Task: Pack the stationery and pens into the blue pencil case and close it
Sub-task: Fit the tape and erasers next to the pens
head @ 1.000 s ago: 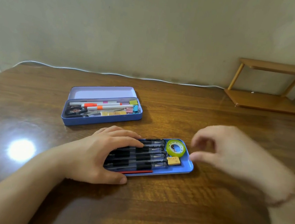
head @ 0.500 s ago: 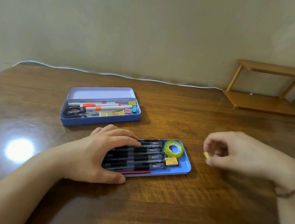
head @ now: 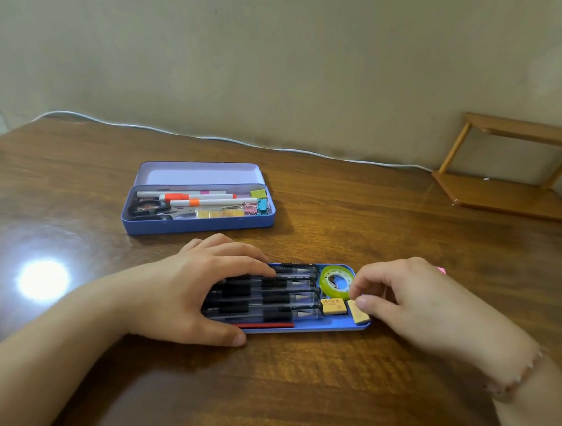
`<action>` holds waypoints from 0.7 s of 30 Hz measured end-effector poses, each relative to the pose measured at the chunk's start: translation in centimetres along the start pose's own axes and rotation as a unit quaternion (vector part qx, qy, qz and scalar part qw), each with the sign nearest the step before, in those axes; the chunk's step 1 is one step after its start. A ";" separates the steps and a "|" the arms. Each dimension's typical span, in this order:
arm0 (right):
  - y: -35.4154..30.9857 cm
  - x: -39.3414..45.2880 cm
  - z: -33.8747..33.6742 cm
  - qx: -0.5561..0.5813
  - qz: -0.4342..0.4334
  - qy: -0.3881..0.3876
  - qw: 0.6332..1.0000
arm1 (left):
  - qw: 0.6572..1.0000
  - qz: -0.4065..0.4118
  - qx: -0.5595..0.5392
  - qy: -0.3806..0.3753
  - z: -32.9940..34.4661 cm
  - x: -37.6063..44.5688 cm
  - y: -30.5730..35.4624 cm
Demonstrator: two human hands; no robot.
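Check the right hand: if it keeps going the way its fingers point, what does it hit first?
Likely the second yellow eraser: the right hand, pinching a yellow eraser, points left along the blue tray. Depth is unclear.

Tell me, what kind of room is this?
Probably a home study spot: a wooden desk against a plain wall, a small wooden shelf, and a blue pencil case with pens.

Right hand [head: 414,302] pinches eraser [head: 358,313] into blue tray [head: 313,331]; left hand [head: 194,290] flat on pens [head: 285,298].
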State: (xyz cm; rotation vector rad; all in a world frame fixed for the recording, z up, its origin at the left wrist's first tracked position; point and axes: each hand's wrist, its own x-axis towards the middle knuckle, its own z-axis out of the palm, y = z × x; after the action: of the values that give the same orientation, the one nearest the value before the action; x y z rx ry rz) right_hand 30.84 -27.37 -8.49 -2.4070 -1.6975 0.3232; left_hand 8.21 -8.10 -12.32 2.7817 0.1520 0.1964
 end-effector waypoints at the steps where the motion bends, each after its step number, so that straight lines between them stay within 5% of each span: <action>1: 0.1 0.0 -0.1 -0.002 0.002 -0.003 1.000 | 1.000 -0.001 0.000 0.000 0.0 0.0 0.0; 21: -1.3 0.5 1.9 0.011 -0.057 0.061 0.996 | 1.000 0.001 0.000 0.003 0.1 0.0 -0.1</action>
State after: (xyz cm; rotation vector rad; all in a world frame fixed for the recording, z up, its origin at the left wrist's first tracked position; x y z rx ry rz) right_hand 29.32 -26.39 -9.97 -2.2524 -1.7586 0.1748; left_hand 8.19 -8.07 -12.39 2.7824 0.1518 0.2046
